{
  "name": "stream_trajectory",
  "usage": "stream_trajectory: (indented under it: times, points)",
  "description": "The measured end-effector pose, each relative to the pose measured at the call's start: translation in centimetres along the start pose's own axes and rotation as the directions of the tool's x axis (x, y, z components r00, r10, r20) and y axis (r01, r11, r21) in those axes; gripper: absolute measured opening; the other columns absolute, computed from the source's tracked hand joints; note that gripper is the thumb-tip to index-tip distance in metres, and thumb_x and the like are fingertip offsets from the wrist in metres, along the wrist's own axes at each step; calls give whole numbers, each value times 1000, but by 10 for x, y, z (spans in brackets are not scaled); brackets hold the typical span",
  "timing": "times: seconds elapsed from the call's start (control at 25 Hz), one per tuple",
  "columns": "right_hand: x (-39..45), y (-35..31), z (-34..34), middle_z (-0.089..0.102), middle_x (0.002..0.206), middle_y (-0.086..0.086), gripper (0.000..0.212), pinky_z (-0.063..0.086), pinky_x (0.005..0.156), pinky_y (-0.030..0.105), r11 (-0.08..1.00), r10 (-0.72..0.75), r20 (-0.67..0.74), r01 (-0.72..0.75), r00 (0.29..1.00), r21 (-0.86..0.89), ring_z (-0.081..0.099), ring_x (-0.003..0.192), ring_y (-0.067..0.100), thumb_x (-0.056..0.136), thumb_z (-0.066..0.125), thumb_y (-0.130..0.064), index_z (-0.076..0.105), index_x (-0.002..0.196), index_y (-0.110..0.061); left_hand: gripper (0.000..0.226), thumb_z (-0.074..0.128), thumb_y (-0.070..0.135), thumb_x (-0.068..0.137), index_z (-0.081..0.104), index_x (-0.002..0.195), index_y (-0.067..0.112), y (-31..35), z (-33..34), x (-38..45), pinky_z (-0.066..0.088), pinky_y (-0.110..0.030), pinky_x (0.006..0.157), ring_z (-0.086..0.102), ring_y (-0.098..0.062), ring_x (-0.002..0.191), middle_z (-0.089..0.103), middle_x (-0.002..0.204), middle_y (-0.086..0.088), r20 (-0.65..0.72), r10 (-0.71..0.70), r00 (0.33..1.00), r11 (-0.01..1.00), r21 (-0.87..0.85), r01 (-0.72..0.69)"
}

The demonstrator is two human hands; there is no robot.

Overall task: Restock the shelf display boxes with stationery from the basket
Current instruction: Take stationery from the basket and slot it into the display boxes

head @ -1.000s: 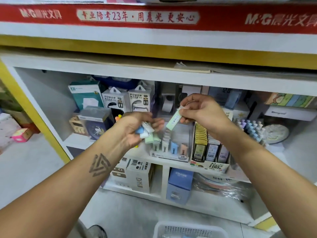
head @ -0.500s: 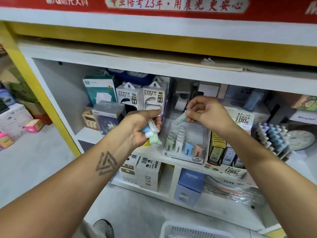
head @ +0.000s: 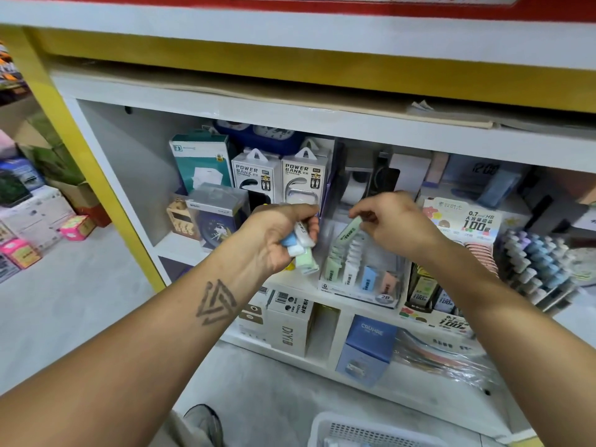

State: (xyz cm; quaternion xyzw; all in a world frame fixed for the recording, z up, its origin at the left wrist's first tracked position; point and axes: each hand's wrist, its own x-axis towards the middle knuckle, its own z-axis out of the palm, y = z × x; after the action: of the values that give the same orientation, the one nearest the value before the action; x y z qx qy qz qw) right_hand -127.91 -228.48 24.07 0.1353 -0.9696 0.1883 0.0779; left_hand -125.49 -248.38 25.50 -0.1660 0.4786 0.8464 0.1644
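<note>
Tight shelf bay, open only above the clear display box

The clear display box [head: 361,279] stands open at the top, with free room above its rows of small packs [head: 350,269]; the right hand [head: 396,224] hangs in that gap with a green pack [head: 350,229], and the left hand [head: 277,233], gripping a bundle of packs [head: 301,250], fills the space just left of it. Two power bank boxes [head: 280,179] wall off the left rear, a clock box [head: 217,214] stands before them, a lead-refill box [head: 451,253] presses close on the right with a tiered pen rack [head: 535,269] beyond. The shelf board [head: 290,124] caps the bay overhead. A white basket [head: 354,433] sits on the floor below.
</note>
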Motion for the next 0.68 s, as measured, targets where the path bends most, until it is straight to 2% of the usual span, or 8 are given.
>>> stream_trajectory:
  times: [0.12,0.2,0.28,0.48,0.68]
  points:
    - [-2,-7,11,71,113,2,31,57,89,41,997,-53,41,54,998,-48,66,99,21,95,63,-11,70,120,-28,17,70,7,88,59,75,5,-2,1,0,45,-17,38,52,-12,39,56,52,-7,-22,-35,999,999,16,36]
    - [-3,-10,16,70,101,-5,30,59,81,42,999,-29,77,32,997,-36,65,88,10,93,63,-6,65,107,-33,24,69,14,90,56,71,6,-2,0,1,44,-17,37,51,-13,38,55,49,-6,-30,-72,997,997,6,73]
    - [-2,-10,19,63,87,-11,27,59,75,42,1000,-1,95,2,995,-13,61,79,0,91,63,-5,56,91,-31,27,65,16,93,55,71,5,-2,-1,2,44,-17,37,51,-15,40,55,51,-8,-41,-113,993,994,-2,113]
    - [-2,-13,21,62,87,-8,19,58,77,45,999,-32,97,31,995,4,63,83,14,91,68,-12,56,89,-27,24,57,12,94,53,73,1,0,-1,1,49,-21,41,52,-19,50,54,58,-12,-39,-168,985,985,-32,167]
    - [-3,-15,19,63,87,-11,18,58,77,40,998,-67,94,68,993,-1,64,83,13,89,72,-14,61,85,-28,21,53,8,95,55,76,-1,-1,-1,1,51,-21,42,53,-19,57,54,63,-13,-38,-170,985,985,-43,169]
